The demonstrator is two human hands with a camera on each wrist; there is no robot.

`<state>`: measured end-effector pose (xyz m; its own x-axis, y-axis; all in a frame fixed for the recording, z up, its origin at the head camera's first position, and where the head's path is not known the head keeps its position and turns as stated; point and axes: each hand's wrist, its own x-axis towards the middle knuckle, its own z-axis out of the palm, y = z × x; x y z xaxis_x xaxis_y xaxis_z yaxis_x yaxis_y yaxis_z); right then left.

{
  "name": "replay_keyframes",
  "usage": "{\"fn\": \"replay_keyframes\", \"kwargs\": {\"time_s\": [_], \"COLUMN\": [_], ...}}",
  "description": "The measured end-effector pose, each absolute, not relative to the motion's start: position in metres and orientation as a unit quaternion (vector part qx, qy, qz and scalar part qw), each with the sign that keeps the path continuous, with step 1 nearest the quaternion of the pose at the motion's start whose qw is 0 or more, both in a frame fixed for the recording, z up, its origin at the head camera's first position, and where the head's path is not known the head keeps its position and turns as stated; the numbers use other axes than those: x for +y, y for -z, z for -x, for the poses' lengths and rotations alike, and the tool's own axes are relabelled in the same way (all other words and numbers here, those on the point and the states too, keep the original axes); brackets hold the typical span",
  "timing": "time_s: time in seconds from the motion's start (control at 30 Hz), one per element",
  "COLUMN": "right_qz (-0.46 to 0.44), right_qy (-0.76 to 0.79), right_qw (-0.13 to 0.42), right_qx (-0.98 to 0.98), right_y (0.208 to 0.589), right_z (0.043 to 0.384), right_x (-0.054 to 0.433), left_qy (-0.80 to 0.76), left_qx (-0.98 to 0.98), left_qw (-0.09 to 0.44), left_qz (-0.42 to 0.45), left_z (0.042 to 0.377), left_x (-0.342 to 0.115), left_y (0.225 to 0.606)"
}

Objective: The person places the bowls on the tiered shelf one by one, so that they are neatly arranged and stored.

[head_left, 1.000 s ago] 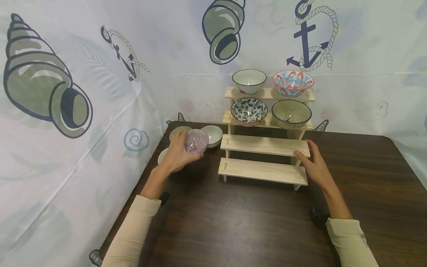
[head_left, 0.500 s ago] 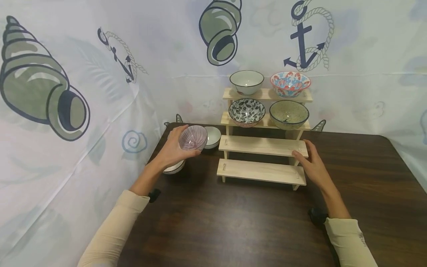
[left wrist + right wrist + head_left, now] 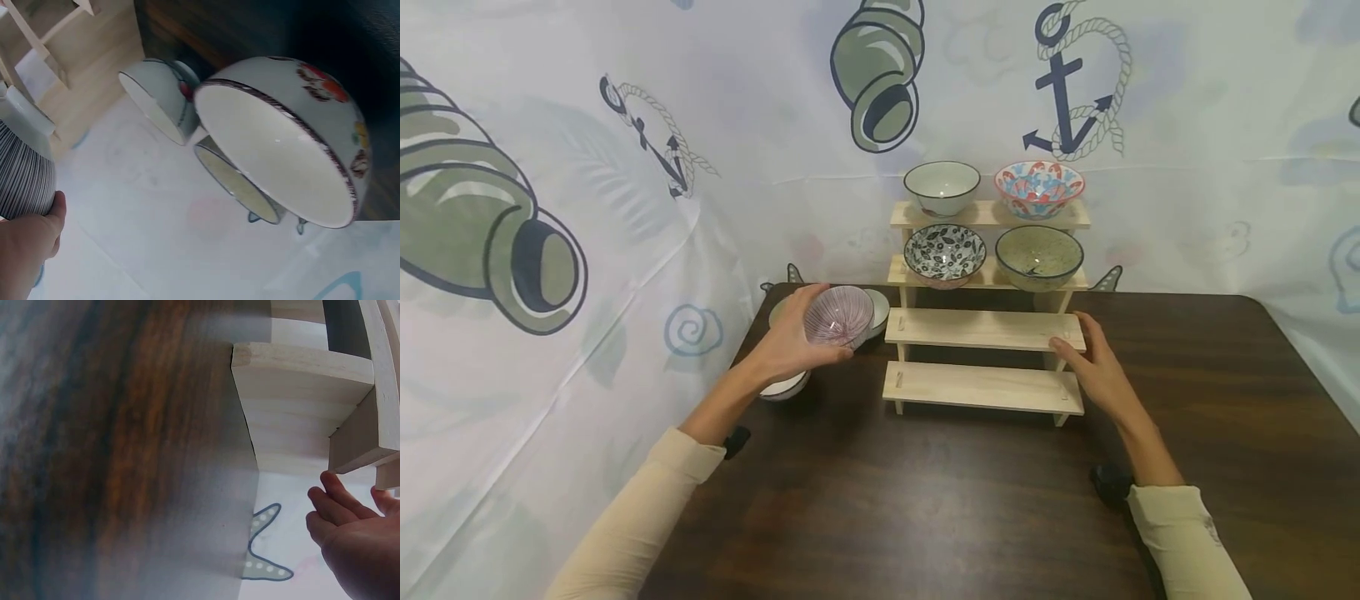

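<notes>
A bowl with fine purple stripes is in my left hand, lifted above the table with its inside tilted toward the head camera. The left wrist view shows the thumb against the striped outside of this bowl. Behind and below it are a white bowl and a pale green bowl; a white bowl with a floral outside sits nearer. My right hand grips the right end of the second-lowest step of a wooden tiered shelf, thumb on top, fingers at its end.
The upper steps bear a white bowl, a red-and-blue bowl, a black-and-white floral bowl and a speckled green bowl. The two lower steps are bare. The dark wooden table meets a printed cloth backdrop.
My left hand has drawn the striped bowl slightly back toward me, uncovering more of the near white bowl. My right hand keeps its place on the shelf. The head view has shifted slightly.
</notes>
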<state>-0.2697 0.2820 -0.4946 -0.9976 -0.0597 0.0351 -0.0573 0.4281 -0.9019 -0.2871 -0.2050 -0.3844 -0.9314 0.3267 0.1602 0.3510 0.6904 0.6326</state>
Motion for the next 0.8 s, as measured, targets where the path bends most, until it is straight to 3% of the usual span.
{"fn": "replay_keyframes", "kwargs": {"time_s": [0.8], "right_qz": [0.033], "right_qy": [0.542], "right_qw": [0.011], "right_qx": [0.84], "right_y": [0.494], "right_z": [0.269], "right_x": [0.281], "left_qy": [0.333], "left_qx": [-0.898], "left_qw": [0.007], "left_qz": [0.287], "left_z": [0.282], "left_x": [-0.157], "left_y": [0.379]}}
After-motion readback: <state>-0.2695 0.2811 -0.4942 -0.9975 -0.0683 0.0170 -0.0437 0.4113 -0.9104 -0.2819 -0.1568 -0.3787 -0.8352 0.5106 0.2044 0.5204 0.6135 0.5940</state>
